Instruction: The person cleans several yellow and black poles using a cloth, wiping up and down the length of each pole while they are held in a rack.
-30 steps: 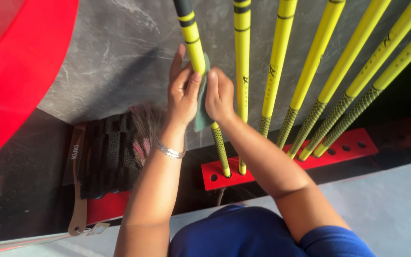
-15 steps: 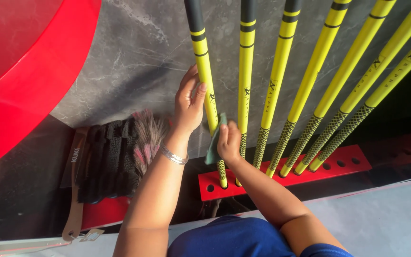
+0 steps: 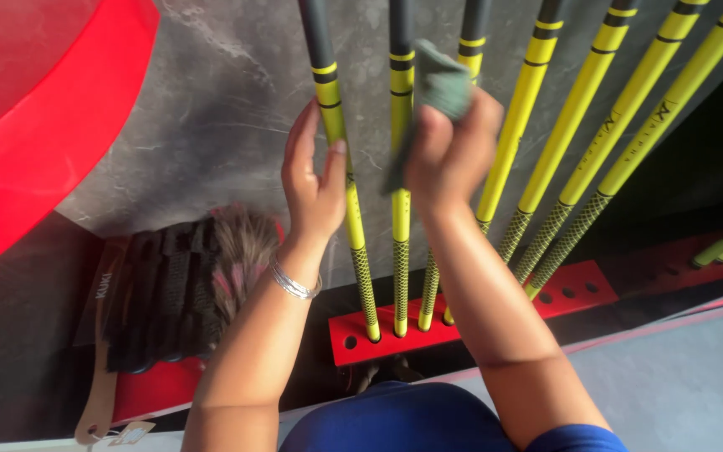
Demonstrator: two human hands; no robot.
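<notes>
left hand (image 3: 313, 180) curled round first shaft (image 3: 346, 197); right hand (image 3: 449, 151) clamps cloth (image 3: 441, 84) on second shaft (image 3: 400, 251); rack (image 3: 571, 289) below

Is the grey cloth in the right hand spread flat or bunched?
Bunched: the grey cloth is crumpled in the right hand against a yellow shaft.

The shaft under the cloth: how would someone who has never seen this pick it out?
Find the red rack below the grey wall. Yellow shafts stand in it; take the second from the left. It alone has the right hand pressing a grey-green cloth on it.
</notes>
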